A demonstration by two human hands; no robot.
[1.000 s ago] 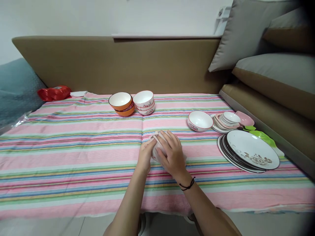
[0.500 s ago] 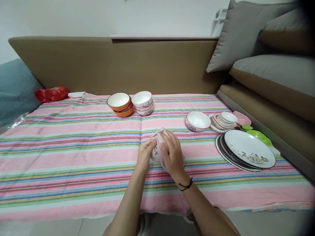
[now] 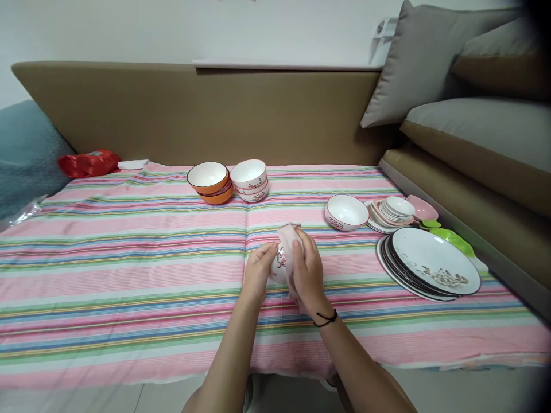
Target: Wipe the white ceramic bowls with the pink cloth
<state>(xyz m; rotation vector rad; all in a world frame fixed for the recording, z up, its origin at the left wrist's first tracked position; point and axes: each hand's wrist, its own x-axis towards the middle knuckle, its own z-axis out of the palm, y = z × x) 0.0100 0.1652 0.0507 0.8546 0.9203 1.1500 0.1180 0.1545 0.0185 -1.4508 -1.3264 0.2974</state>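
Note:
My left hand (image 3: pixel 257 272) grips the left side of a small white bowl with a red pattern (image 3: pixel 279 265), held just above the striped cloth (image 3: pixel 129 269). Over the bowl's right side, my right hand (image 3: pixel 306 269) presses a pale pink cloth (image 3: pixel 287 236); a black band circles that wrist. Both hands are closed around what they hold. Most of the bowl is hidden between the hands and the cloth.
Orange bowls (image 3: pixel 210 181) and white patterned bowls (image 3: pixel 250 178) are stacked at the back. A white bowl (image 3: pixel 346 211), small dishes (image 3: pixel 396 209), large plates (image 3: pixel 430 263) and green items (image 3: pixel 457 241) lie to the right. A red bag (image 3: pixel 88 163) sits far left. Sofa cushions (image 3: pixel 473 132) rise on the right.
The right hand has slid from on top of the bowl to its right side with the pink cloth. The bowl's red pattern now shows between the hands.

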